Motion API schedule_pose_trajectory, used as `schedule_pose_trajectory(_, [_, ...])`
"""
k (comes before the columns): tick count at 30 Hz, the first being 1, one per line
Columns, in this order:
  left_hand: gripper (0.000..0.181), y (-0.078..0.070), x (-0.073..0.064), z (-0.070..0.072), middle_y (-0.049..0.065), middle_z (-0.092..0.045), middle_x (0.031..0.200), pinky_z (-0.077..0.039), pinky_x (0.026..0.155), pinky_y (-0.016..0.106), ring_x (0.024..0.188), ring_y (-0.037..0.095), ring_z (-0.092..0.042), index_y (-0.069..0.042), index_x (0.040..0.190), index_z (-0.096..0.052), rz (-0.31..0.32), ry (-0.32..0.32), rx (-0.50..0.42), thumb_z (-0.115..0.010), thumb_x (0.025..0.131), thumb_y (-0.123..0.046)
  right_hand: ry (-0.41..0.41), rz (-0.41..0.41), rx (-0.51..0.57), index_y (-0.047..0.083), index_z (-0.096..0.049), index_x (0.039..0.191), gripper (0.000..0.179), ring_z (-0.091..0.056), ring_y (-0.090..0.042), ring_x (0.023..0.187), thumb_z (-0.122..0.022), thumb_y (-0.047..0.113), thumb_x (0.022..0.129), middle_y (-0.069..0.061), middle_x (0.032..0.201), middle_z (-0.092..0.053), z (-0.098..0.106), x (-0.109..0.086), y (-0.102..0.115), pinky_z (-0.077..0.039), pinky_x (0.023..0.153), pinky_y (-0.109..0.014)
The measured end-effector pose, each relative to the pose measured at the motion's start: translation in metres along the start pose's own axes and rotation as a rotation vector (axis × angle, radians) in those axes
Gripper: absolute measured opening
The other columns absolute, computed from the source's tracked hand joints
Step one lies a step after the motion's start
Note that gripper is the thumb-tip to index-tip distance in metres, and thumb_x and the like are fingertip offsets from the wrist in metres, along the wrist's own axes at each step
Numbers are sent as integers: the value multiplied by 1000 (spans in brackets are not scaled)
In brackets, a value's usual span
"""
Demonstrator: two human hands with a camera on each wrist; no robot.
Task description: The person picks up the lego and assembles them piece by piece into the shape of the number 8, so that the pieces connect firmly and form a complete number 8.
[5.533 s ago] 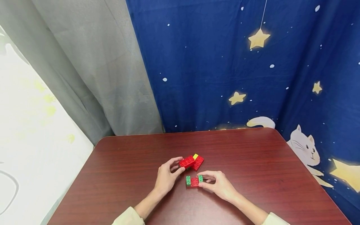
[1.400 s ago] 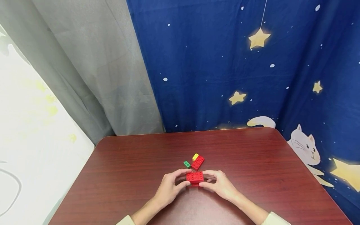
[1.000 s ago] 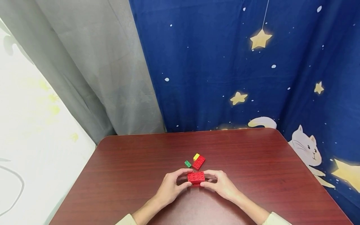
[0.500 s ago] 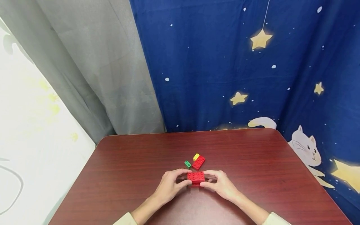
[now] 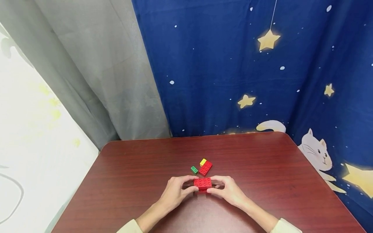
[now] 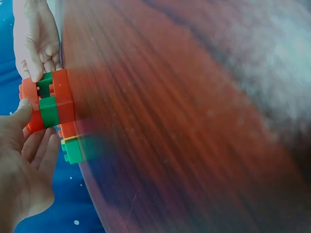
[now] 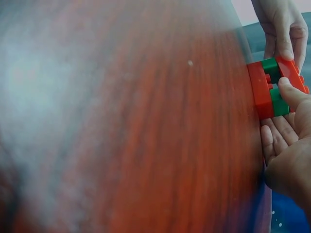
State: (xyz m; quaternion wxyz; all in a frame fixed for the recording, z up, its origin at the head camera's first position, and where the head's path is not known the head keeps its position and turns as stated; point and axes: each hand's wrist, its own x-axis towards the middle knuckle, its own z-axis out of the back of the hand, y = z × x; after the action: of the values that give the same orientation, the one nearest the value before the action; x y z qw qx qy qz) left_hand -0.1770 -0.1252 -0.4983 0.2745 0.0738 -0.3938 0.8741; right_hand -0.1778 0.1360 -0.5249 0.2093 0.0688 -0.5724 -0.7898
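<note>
In the head view, a red brick with studs lies across the top of a small stack. The left wrist view shows the stack from the side: a lower red brick on the table, two small green bricks standing at its ends, and the upper red brick over them, with a gap in the middle. My left hand pinches the left end of the upper brick between thumb and fingers. Thumb in front and fingers behind, my right hand pinches the stack's right end around the green brick there.
Just beyond the stack lie a loose green brick, another red brick and a yellow brick against it. The brown wooden table reaches back to grey and blue curtains.
Over the earlier frames, my left hand brought the red brick from beside the loose bricks toward me, onto the two green ones. My right hand kept its place. The last second shows hardly any movement.
</note>
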Motion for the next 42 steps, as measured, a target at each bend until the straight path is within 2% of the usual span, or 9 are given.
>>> schedule_pose_trajectory(6, [36,-1,1,1,-8,-79,109,-57,74,28,86,6,-70,-15,122,-80,-17,0,38,-85,91,-31,10,12,0,3,-73,130,41,-76,-18,102,-84,20,94,-8,120,-77,1,0,1,-59,85,-25])
schedule_pose_trajectory(11, [36,0,0,1,-8,-79,110,-56,75,27,86,4,-68,-16,123,-80,-6,12,59,-84,92,-34,10,4,2,3,-73,130,41,-76,-17,101,-84,20,94,-8,120,-77,1,0,1,-59,84,-25])
schedule_pose_trajectory(14, [36,0,-1,1,-7,-79,111,-59,76,27,89,4,-72,-17,124,-79,4,34,48,-84,92,-32,7,2,-1,3,-73,129,41,-76,-16,100,-84,20,94,-8,119,-77,0,-1,1,-59,83,-24])
schedule_pose_trajectory(21, [47,0,-2,3,2,-78,117,-61,80,24,94,11,-77,-14,133,-72,37,129,-35,-88,89,-14,2,7,-4,4,-74,129,40,-76,-15,99,-84,20,94,-7,117,-78,0,0,1,-59,80,-24])
schedule_pose_trajectory(25, [45,0,-1,3,3,-78,116,-62,80,24,94,12,-77,-12,133,-72,34,123,-42,-87,91,-17,-4,11,-14,4,-74,128,39,-76,-14,98,-84,20,94,-6,116,-78,0,0,2,-59,79,-24])
schedule_pose_trajectory(31, [32,0,1,1,-5,-78,111,-61,78,22,92,4,-74,-18,123,-75,5,99,43,-86,93,-24,-11,4,-25,4,-74,128,39,-76,-14,97,-84,21,93,-7,115,-79,-1,-1,2,-59,77,-23])
schedule_pose_trajectory(36, [29,1,0,-1,-8,-76,105,-60,76,22,87,0,-71,-17,119,-74,-41,84,126,-84,94,-26,-17,6,-36,3,-74,127,40,-76,-14,99,-85,22,93,-8,116,-78,-2,0,1,-59,80,-23])
schedule_pose_trajectory(42, [27,-1,2,-2,-11,-74,99,-58,74,23,85,-2,-68,-17,117,-74,-32,100,168,-84,94,-26,0,2,-16,2,-73,129,42,-75,-16,103,-85,20,93,-10,120,-77,-1,0,2,-59,85,-24])
